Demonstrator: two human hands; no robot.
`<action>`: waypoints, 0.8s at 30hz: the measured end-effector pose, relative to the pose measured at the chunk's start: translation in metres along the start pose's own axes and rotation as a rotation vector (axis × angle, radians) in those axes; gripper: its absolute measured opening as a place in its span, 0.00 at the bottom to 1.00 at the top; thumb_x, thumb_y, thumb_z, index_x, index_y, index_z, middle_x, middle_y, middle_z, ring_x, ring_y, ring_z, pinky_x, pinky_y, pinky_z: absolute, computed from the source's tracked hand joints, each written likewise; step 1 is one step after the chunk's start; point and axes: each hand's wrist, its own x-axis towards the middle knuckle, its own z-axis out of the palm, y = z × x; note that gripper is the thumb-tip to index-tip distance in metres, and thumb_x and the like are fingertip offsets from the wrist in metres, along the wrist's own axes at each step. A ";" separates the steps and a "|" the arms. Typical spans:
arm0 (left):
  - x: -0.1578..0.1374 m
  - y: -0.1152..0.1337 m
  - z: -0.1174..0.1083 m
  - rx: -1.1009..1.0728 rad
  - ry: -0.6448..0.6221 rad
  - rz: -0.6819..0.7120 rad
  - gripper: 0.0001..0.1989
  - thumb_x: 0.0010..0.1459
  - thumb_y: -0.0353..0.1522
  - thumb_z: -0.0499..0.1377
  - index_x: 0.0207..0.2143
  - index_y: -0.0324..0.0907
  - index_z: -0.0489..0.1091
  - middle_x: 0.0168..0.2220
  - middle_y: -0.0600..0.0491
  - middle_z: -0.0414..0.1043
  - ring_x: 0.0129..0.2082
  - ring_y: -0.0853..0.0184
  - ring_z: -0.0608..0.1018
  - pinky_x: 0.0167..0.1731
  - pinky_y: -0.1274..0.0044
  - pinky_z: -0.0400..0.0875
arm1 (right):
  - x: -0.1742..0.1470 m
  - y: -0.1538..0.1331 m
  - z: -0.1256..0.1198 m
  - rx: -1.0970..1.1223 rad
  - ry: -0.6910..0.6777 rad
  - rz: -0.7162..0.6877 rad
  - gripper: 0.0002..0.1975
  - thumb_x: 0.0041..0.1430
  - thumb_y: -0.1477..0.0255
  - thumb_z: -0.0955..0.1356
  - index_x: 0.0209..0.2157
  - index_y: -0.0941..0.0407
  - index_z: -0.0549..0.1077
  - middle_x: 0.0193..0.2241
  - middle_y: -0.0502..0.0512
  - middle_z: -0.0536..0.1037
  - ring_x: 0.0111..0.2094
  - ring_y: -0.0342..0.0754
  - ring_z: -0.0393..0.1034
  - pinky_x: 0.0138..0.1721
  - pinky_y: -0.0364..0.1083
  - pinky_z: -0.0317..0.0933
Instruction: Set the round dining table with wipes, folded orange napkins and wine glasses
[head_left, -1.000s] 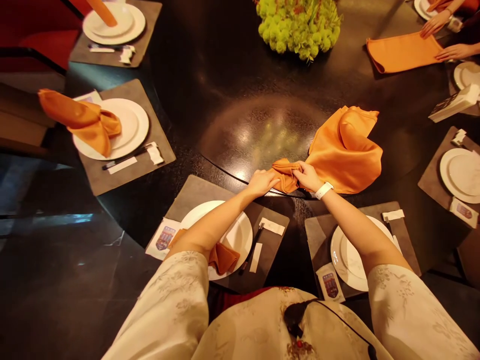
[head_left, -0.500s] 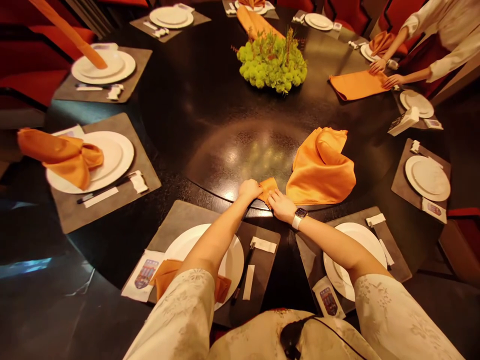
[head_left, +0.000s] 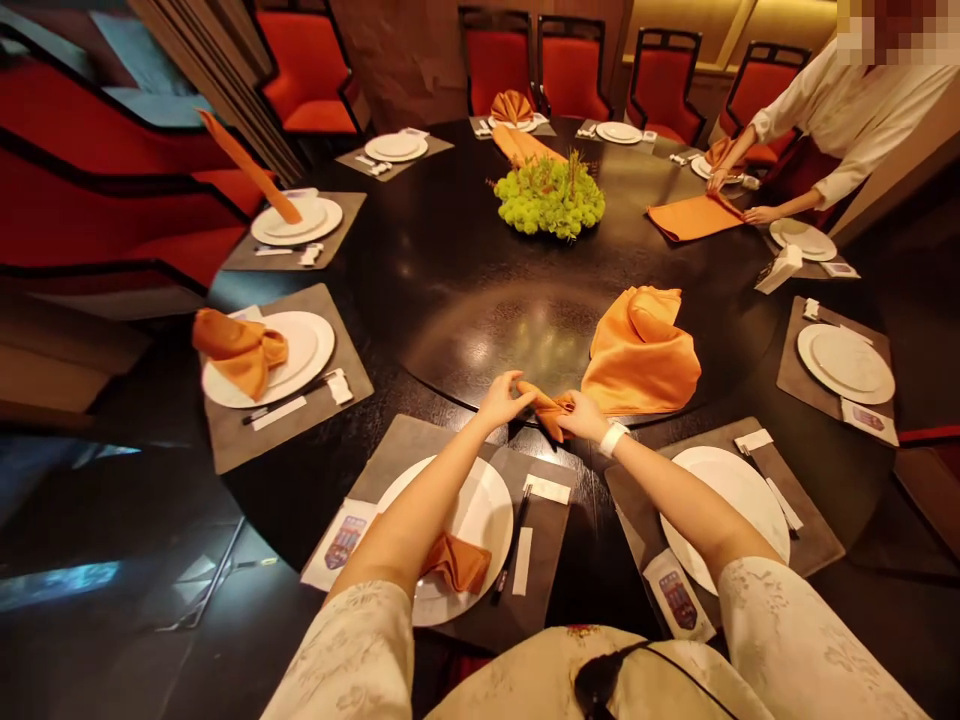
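Napkin, one, pinched in right hand; left hand spread beside it; one cloth heap near.

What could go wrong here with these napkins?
The small folded orange cloth napkin might come undone if the right hand loosens its grip. The left forearm passes above a round white plate, so lowering it could disturb the darker orange folded cloth napkin there.

red chairs | brown wall | lit yellow panel | dark round table | glossy floor
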 end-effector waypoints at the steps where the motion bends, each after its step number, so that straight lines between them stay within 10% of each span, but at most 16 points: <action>1: -0.007 0.004 -0.001 -0.118 -0.067 0.006 0.30 0.52 0.39 0.66 0.56 0.40 0.66 0.60 0.39 0.66 0.58 0.57 0.71 0.58 0.66 0.65 | -0.018 -0.001 -0.005 0.120 -0.033 -0.002 0.12 0.52 0.70 0.67 0.39 0.59 0.70 0.35 0.58 0.79 0.37 0.50 0.74 0.38 0.46 0.68; 6: -0.060 0.036 0.019 -0.557 -0.667 -0.086 0.34 0.45 0.46 0.70 0.52 0.40 0.71 0.47 0.42 0.77 0.43 0.60 0.79 0.43 0.72 0.72 | -0.135 0.007 -0.030 1.054 -0.280 0.072 0.16 0.41 0.75 0.67 0.37 0.59 0.73 0.35 0.53 0.80 0.36 0.45 0.74 0.39 0.42 0.66; 12: -0.124 0.086 0.084 -0.582 -0.959 -0.203 0.26 0.38 0.43 0.75 0.38 0.38 0.77 0.34 0.49 0.78 0.32 0.66 0.78 0.35 0.76 0.70 | -0.255 0.049 -0.046 1.385 -0.253 0.250 0.17 0.35 0.78 0.68 0.33 0.59 0.74 0.30 0.51 0.79 0.31 0.43 0.72 0.35 0.40 0.65; 16: -0.153 0.115 0.154 -0.629 -0.930 -0.294 0.24 0.36 0.43 0.75 0.31 0.37 0.75 0.30 0.50 0.77 0.29 0.68 0.76 0.33 0.78 0.70 | -0.307 0.092 -0.054 1.395 -0.231 0.226 0.17 0.35 0.75 0.67 0.33 0.59 0.74 0.30 0.52 0.79 0.29 0.43 0.72 0.34 0.40 0.65; 19: -0.164 0.133 0.212 -0.635 -0.667 -0.415 0.23 0.42 0.44 0.73 0.34 0.38 0.73 0.31 0.51 0.75 0.29 0.71 0.75 0.30 0.80 0.68 | -0.335 0.129 -0.069 1.335 -0.126 0.230 0.19 0.39 0.72 0.67 0.37 0.59 0.74 0.35 0.54 0.80 0.34 0.45 0.73 0.38 0.42 0.66; 24: -0.185 0.148 0.290 -0.577 -0.325 -0.596 0.16 0.56 0.38 0.65 0.45 0.43 0.67 0.44 0.50 0.73 0.35 0.74 0.76 0.30 0.84 0.67 | -0.354 0.196 -0.102 0.713 0.064 0.348 0.12 0.41 0.70 0.67 0.30 0.60 0.72 0.30 0.53 0.77 0.33 0.46 0.69 0.34 0.43 0.62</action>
